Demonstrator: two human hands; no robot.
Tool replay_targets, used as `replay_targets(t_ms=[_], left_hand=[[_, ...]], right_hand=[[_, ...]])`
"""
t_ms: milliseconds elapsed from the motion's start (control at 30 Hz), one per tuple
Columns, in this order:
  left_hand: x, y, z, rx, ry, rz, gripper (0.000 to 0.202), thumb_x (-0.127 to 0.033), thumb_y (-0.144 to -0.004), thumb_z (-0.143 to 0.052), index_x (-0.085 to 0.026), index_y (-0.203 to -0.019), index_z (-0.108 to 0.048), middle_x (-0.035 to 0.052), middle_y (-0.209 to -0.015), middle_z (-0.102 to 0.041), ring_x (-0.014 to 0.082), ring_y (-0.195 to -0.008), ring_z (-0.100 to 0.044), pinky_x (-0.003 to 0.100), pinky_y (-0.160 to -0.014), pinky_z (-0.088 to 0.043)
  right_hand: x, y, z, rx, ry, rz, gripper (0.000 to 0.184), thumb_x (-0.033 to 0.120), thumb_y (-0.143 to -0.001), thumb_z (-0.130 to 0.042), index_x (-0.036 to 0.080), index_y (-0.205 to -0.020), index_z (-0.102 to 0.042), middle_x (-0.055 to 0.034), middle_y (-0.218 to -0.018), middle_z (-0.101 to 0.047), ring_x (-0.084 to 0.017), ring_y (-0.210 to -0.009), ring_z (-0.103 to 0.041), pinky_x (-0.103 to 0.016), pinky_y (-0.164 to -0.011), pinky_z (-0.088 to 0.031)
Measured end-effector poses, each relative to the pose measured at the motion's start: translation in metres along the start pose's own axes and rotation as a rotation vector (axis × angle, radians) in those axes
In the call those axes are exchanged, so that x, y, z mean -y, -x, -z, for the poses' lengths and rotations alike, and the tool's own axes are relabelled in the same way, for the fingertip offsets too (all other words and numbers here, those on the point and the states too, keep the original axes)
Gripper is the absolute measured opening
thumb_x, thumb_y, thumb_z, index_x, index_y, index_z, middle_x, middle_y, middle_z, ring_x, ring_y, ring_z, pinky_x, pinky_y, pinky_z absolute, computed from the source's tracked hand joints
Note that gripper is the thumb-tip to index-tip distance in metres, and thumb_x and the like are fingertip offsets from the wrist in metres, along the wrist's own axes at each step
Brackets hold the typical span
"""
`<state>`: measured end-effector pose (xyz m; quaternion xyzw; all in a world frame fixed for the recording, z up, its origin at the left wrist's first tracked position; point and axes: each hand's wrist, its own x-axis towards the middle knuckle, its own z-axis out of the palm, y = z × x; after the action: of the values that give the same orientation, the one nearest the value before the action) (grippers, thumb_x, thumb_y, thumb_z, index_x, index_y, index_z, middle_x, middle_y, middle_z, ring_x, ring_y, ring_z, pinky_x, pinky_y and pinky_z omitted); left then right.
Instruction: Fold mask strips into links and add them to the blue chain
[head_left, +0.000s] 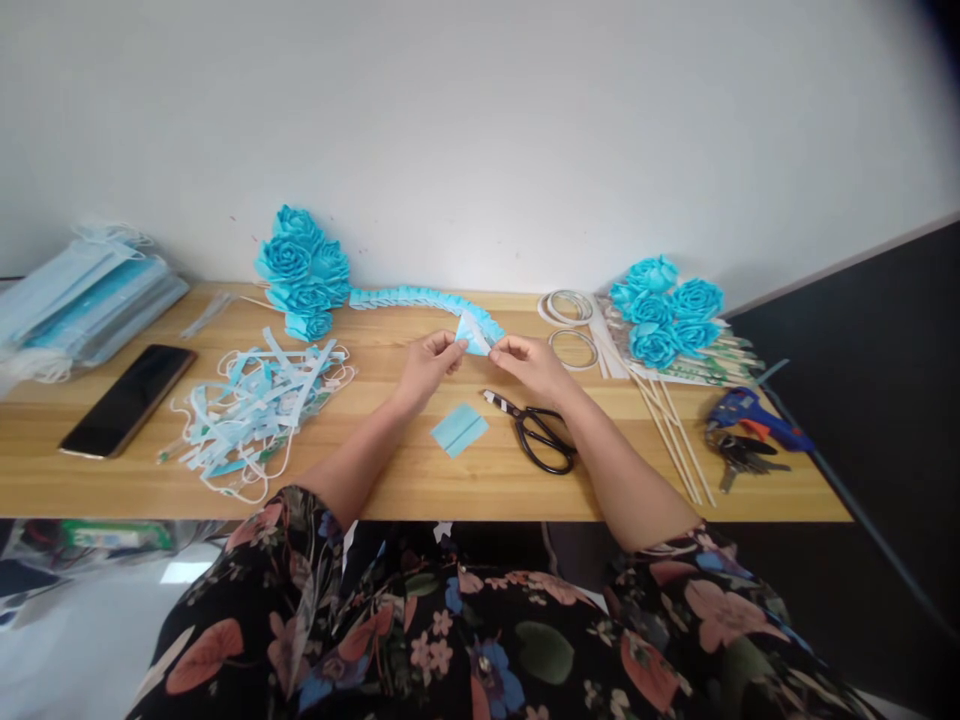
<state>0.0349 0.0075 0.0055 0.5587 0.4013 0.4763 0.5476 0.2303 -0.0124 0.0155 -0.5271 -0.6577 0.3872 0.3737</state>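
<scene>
Between my two hands is a small blue piece of mask fabric [471,330], partly folded, with a pale strip across it. My left hand [436,362] pinches its left edge between thumb and fingers. At its lower right edge my right hand [526,362] pinches it too. Just behind it, a curved row of folded blue pieces [412,297] runs along the back of the table. A flat light-blue square [459,430] with crease lines lies below my hands. Black-handled scissors [541,438] rest beside my right forearm, their blades pointing up and left.
Blue fabric roses stand at the back left [289,262] and right [652,310]. Cut strips and ear loops [259,410], a phone [129,402] and stacked masks [97,295] lie left. Right are tape rolls [570,310], wooden sticks [679,440], a blue glue gun [757,415] and keys [739,458].
</scene>
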Motion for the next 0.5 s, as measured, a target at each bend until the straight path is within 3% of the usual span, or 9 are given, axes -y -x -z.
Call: replay_targets(t_ms=[167,333,500], left_hand=[[0.002,0.002,-0.002,0.060,-0.018,-0.003,0.037,-0.046,-0.076,-0.070,-0.017,-0.061,-0.052,-0.0034,-0.055,-0.049,0.0074,-0.052,-0.040,0.023,-0.054,-0.034],[0.004,0.004,-0.005,0.136,-0.041,0.025,0.036,-0.046,-0.075,-0.070,-0.016,-0.065,-0.054,-0.0051,-0.056,-0.045,0.0066,-0.052,-0.037,0.023,-0.054,-0.029],[0.004,0.004,-0.006,0.156,-0.050,0.037,0.038,-0.049,-0.072,-0.072,-0.015,-0.066,-0.055,-0.0055,-0.057,-0.044,0.0064,-0.053,-0.035,0.023,-0.054,-0.027]], right_hand=[[-0.002,-0.002,0.002,-0.066,-0.177,0.012,0.036,0.053,-0.087,-0.057,0.019,-0.095,-0.068,-0.0028,-0.083,-0.067,-0.016,-0.075,-0.059,-0.029,-0.075,-0.046],[0.001,0.001,-0.007,-0.006,-0.111,0.078,0.032,0.051,-0.084,-0.063,0.019,-0.082,-0.063,0.0014,-0.072,-0.058,-0.013,-0.068,-0.051,-0.027,-0.068,-0.041],[0.000,0.002,-0.012,-0.051,-0.016,0.075,0.031,0.044,-0.081,-0.064,0.020,-0.067,-0.050,0.0042,-0.064,-0.045,-0.011,-0.061,-0.040,-0.026,-0.060,-0.034]])
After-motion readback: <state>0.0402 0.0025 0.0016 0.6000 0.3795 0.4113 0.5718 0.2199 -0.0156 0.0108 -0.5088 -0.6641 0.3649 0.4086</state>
